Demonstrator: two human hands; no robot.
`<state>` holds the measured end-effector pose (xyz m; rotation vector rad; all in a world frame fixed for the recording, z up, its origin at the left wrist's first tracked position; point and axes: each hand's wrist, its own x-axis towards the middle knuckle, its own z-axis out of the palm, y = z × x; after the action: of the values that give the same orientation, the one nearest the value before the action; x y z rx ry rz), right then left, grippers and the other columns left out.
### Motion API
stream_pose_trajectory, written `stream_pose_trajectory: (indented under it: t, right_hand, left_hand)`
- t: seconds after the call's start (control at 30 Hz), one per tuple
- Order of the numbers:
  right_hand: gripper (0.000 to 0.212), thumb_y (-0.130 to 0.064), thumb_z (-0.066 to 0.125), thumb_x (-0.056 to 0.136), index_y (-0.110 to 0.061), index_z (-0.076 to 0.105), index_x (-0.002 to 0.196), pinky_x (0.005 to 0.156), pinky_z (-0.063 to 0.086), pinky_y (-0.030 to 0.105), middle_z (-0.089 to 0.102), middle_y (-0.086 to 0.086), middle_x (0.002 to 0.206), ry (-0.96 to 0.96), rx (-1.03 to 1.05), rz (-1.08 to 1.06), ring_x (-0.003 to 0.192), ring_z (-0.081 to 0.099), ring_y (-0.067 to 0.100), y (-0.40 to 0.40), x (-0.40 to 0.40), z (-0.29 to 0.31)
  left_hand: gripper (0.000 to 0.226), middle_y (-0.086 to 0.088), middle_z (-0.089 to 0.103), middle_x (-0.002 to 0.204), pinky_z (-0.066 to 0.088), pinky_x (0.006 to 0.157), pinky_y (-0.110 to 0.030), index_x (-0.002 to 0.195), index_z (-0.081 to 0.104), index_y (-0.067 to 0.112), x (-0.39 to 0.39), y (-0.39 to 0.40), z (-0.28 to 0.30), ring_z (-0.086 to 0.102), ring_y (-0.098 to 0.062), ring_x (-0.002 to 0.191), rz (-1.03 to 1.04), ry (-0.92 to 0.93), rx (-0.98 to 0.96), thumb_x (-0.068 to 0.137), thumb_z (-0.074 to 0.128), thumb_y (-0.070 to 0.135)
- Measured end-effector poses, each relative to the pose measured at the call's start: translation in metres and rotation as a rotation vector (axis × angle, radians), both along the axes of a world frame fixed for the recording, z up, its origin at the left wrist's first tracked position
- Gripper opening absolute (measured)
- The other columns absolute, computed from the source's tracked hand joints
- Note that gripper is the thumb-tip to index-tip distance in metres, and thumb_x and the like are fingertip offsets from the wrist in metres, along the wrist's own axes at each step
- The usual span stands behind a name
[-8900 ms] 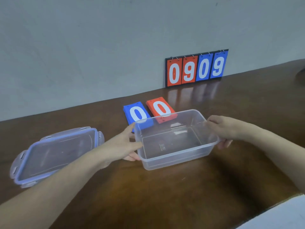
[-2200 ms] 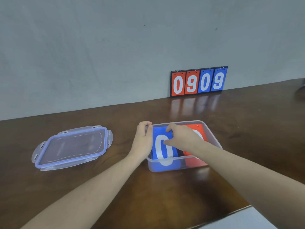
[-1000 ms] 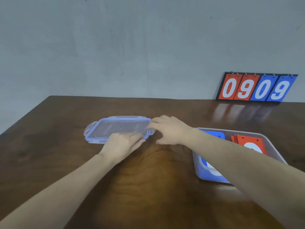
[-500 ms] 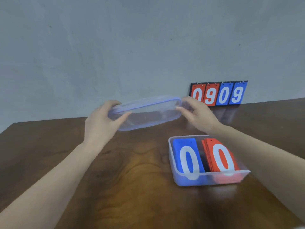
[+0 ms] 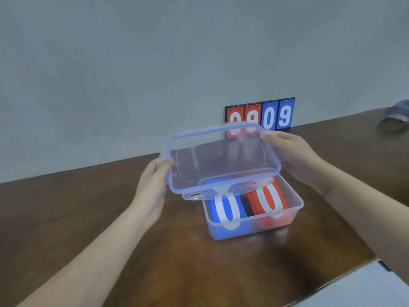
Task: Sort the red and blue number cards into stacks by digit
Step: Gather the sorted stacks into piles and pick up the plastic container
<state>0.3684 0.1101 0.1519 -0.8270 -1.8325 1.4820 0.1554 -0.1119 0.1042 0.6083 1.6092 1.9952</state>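
**Lid going onto the card box**

I work from the big things down. The wooden table [image 5: 110, 218] carries a clear plastic box [image 5: 296, 207], sitting right of centre. Against the wall behind it stands a scoreboard [image 5: 276, 116] reading 0909.

Above the box I hold the clear lid [image 5: 221, 160], blue-rimmed, tilted, its near edge low over the box's back half and its far edge raised. It is not seated; the box's front half is uncovered.

Left hand [image 5: 152, 187] grips the lid's left short edge, thumb on top, fingers curled under. Right hand [image 5: 292, 151] grips the right edge, fingers wrapped round the rim. Both are closed on the lid, neither carries anything else.

Inside the box: blue cards [image 5: 228, 209] on the left, red cards [image 5: 270, 200] on the right, side by side, each showing a 0 on top. Sorting looks finished to me; this is the closing step.

To do it well: level the lid first, slide it toward me until all four corners match the box rim, then lower straight. Keep the hanging latches clear of the rim. Press the edges evenly before snapping the latches.
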Motion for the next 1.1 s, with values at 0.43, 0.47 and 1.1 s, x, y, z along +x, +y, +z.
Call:
stream_pose_trajectory:
  t: [0.43,0.47,1.1]
  right_hand:
    - [0.035,-0.041,0.048,0.098,-0.011,0.065,0.095,0.076,0.048,0.038,0.069,0.005,0.091,-0.392,0.28,-0.327,0.09,0.06,0.024,0.028,0.025,-0.069]
    - [0.033,-0.043,0.049,0.097,-0.014,0.065,0.101,0.086,0.05,0.04,0.069,0.005,0.1,-0.399,0.229,-0.306,0.099,0.06,0.025,0.035,0.027,-0.072]
    - [0.024,-0.022,0.058,0.09,-0.014,0.072,0.108,0.079,0.061,0.04,0.076,0.007,0.1,-0.228,-0.302,0.069,0.093,0.074,0.025,0.238,0.059,-0.073]
  left_hand:
    - [0.03,-0.01,0.071,0.121,0.057,0.069,-0.029,0.131,0.058,0.009,0.054,0.041,-0.06,0.069,-0.026,0.111,-0.083,-0.306,-0.077,0.105,0.044,0.012]
    - [0.03,-0.01,0.071,0.121,0.057,0.072,-0.031,0.131,0.059,0.009,0.057,0.043,-0.059,0.069,-0.026,0.11,-0.082,-0.292,-0.086,0.105,0.044,0.013]
    - [0.028,0.0,0.076,0.108,0.058,0.089,-0.044,0.12,0.068,0.02,0.138,0.228,-0.041,0.074,-0.024,0.1,0.181,-0.319,-0.118,0.1,0.051,0.009]
